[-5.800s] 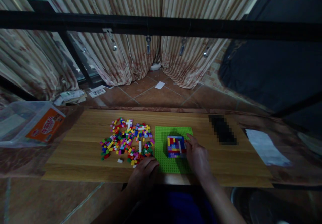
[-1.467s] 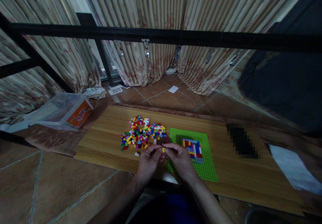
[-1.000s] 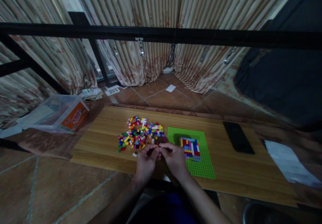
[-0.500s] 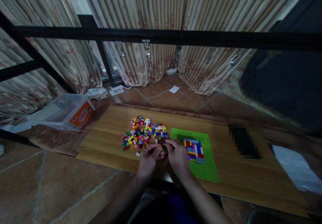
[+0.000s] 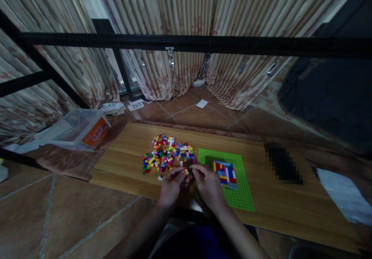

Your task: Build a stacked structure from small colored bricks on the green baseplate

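Note:
My left hand and my right hand meet fingertip to fingertip over the near edge of a wooden board. Together they pinch a small brick piece, too small and dark to name its colour. Just beyond the fingers lies a heap of small coloured bricks. To the right sits a green baseplate bearing a multicoloured block of bricks, close to my right hand.
A dark flat object lies on the board at the right, with white paper beyond it. A clear plastic box with an orange label sits on the floor at left. A black metal bar crosses in front of striped curtains.
My hands left the baseplate and heap, came together near the board's front edge, and have stayed pinched together there. The view has shifted slightly.

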A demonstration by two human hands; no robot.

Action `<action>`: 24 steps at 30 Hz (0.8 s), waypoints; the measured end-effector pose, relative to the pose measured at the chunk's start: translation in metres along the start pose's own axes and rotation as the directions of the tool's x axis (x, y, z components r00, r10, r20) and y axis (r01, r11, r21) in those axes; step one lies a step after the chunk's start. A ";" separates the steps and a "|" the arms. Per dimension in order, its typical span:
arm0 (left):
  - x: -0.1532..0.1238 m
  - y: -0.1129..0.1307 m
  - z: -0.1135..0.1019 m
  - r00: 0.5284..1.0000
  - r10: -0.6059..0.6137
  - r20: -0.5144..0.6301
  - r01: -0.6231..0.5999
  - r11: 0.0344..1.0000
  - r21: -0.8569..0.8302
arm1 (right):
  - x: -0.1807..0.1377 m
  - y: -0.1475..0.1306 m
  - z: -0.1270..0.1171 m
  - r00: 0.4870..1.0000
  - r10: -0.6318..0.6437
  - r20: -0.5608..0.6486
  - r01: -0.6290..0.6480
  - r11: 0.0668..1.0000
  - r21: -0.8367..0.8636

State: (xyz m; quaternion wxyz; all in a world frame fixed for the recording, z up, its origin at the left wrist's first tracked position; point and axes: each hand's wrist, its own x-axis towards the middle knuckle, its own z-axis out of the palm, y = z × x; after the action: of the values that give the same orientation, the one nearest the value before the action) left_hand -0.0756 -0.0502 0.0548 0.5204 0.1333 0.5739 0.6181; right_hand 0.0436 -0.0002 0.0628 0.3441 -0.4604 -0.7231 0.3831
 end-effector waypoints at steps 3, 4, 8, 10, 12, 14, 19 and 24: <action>-0.006 -0.003 0.005 0.998 -0.038 0.054 0.038 0.999 -0.011 | -0.015 0.001 -0.005 0.998 0.060 0.032 -0.063 0.992 0.111; -0.009 -0.005 0.007 0.996 -0.044 0.072 0.045 0.999 -0.007 | -0.019 0.003 -0.006 0.996 0.086 0.031 -0.089 0.986 0.138; -0.019 -0.008 0.016 0.991 -0.048 0.124 0.045 0.998 0.033 | -0.032 0.012 -0.013 0.987 0.160 0.026 -0.162 0.965 0.204; -0.022 -0.009 0.019 0.987 -0.057 0.147 0.048 0.997 0.063 | -0.036 0.016 -0.019 0.985 0.172 0.024 -0.173 0.963 0.208; -0.023 -0.011 0.023 0.984 -0.070 0.166 0.053 0.993 0.104 | -0.039 0.020 -0.027 0.985 0.174 -0.004 -0.170 0.966 0.194; -0.022 -0.012 0.024 0.983 -0.074 0.167 0.049 0.988 0.147 | -0.039 0.024 -0.038 0.985 0.164 -0.062 -0.152 0.975 0.163; -0.017 -0.016 0.018 0.991 -0.002 0.131 -0.033 0.963 0.267 | -0.029 0.046 -0.081 0.960 0.109 -0.260 -0.116 0.993 -0.013; -0.013 -0.018 0.011 0.987 0.038 0.157 -0.088 0.939 0.331 | -0.018 0.069 -0.110 0.949 0.119 -0.293 -0.166 0.976 -0.138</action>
State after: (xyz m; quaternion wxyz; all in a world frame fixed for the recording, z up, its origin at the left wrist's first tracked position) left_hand -0.0525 -0.0580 0.0481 0.5110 0.2841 0.6263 0.5156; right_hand 0.1710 0.0290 0.0523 0.3771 -0.5878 -0.6597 0.2777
